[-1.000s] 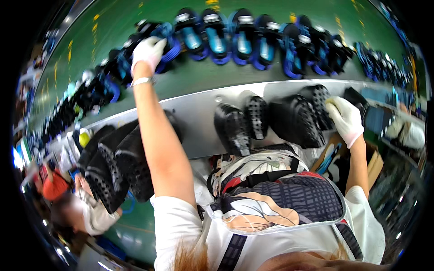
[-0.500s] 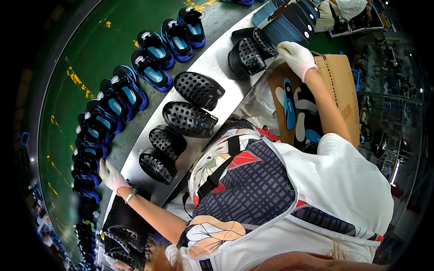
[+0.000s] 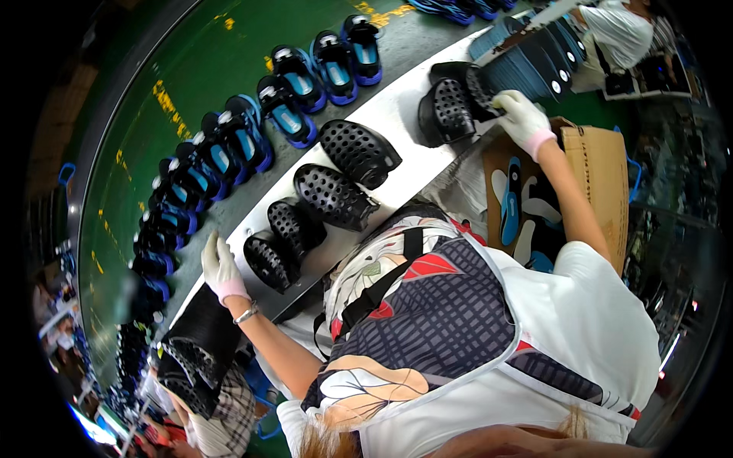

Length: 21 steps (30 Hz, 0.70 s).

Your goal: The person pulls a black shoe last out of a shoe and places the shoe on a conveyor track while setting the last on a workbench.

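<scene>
My right hand (image 3: 524, 122), in a white glove with a pink cuff, closes its fingertips on the end of a black perforated shoe tree (image 3: 479, 93). Another black shoe tree (image 3: 447, 113) stands right beside it on the pale bench (image 3: 416, 164). My left hand (image 3: 221, 269), gloved the same way, holds nothing. Its fingers are stretched out over the bench edge, near a row of black and blue shoes (image 3: 286, 114). Between my hands lie two larger shoe trees (image 3: 334, 196) and two smaller ones (image 3: 272, 261).
Blue-grey insoles (image 3: 519, 70) are stacked at the bench's far right. A cardboard box (image 3: 597, 179) with loose insoles stands by my right arm. More black shoe trees (image 3: 195, 343) sit at lower left, near a person in a checked garment (image 3: 235, 401). A green surface (image 3: 200, 84) lies beyond the shoes.
The whole view has shifted, moving the bench right. My left hand has drawn away from the row of shoes. My right hand has come down onto the shoe tree's end.
</scene>
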Each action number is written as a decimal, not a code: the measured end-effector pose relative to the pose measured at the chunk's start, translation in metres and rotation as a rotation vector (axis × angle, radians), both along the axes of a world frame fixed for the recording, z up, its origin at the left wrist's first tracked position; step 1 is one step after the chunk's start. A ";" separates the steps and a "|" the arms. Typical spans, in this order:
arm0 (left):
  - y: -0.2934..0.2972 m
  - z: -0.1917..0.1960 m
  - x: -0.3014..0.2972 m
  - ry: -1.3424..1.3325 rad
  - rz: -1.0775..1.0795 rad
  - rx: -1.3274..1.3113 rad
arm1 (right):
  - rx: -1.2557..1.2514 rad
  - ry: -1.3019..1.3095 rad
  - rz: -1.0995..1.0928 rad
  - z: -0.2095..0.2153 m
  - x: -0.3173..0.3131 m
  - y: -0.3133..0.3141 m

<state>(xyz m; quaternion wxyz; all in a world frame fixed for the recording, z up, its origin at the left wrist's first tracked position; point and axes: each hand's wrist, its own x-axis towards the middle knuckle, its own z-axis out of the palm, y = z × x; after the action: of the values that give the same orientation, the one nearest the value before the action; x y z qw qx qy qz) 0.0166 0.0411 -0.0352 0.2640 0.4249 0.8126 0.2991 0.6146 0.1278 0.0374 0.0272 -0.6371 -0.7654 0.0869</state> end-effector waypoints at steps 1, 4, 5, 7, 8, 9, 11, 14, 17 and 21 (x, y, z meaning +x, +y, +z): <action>-0.003 0.003 -0.002 0.013 0.032 0.006 | -0.010 0.060 -0.035 0.009 -0.005 0.000; -0.003 0.006 -0.008 0.043 0.047 0.047 | 0.095 0.053 -0.035 0.031 -0.030 0.001; 0.011 0.022 0.012 -0.076 0.079 0.086 | 0.046 0.102 -0.099 0.043 -0.048 0.002; 0.022 0.020 0.016 -0.132 -0.094 0.173 | 0.081 0.253 -0.005 0.048 -0.098 0.010; 0.030 0.038 0.037 -0.383 -0.047 0.170 | 0.112 0.306 0.079 0.051 -0.127 0.016; 0.035 0.056 0.048 -0.466 -0.098 0.128 | 0.097 0.348 0.217 0.056 -0.164 0.023; 0.040 0.069 0.067 -0.785 -0.153 0.225 | 0.039 0.469 0.440 0.052 -0.235 0.028; 0.038 0.050 0.061 -1.411 -0.122 0.279 | -0.027 0.553 0.838 0.053 -0.335 0.023; 0.029 0.038 0.034 -1.525 -0.015 0.288 | -0.162 0.603 0.876 0.040 -0.393 0.025; 0.021 0.029 -0.004 -1.448 0.206 0.446 | -0.469 0.574 0.727 0.031 -0.450 0.028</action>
<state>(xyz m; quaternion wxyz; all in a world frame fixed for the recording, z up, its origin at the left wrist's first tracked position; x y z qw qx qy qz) 0.0125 0.0626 -0.0063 0.6095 0.0882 0.3923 0.6832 0.1649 0.1560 0.0685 0.0603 -0.2695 -0.8590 0.4312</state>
